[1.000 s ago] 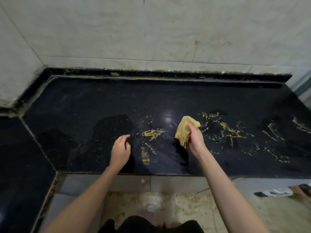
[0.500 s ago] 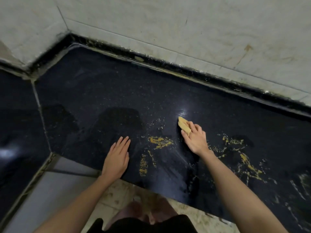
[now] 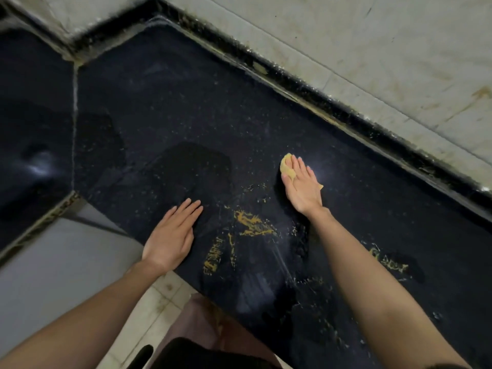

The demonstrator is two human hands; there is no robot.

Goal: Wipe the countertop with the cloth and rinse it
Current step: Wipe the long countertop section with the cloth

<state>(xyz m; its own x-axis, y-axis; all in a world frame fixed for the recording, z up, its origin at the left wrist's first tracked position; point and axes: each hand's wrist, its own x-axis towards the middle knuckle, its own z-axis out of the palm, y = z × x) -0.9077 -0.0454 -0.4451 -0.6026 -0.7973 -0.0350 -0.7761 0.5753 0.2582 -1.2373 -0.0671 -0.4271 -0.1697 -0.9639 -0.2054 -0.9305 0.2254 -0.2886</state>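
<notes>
So the yellow cloth (image 3: 288, 166) is flat on the black worktop (image 3: 165, 107), pinned under my right hand (image 3: 302, 186). That hand is spread open, palm down, fingers (image 3: 295, 166) straight and laid across the cloth rather than curled round it, so it's pressing, not gripping. Only 2 bits of cloth show: a rounded lump past the fingertips on the far-left side and a small corner poking out on the right of the palm. The rest is hidden under the hand.

Left hand (image 3: 171, 234) is also open and flat on the worktop near the front edge, holding nothing, looks like it's just bracing.

Handling-wise, I'd guess the cloth is light, soft and floppy, probably damp, so it bunches up and slides out from under a flat palm if you push too fast. The worktop looks glossy and wet in patches, so it'll be slippery. For wiping, flat pressure over the middle of the cloth seems right. For picking it up to rinse, I'd scrunch the fingers in and grab the bunched lump at the far end.

Still plenty to do: yellow smears (image 3: 251, 225) sit between the 2 hands, nearer me than the cloth, with more streaks (image 3: 387, 263) off to the right past my forearm. No tap or sink in view.
</notes>
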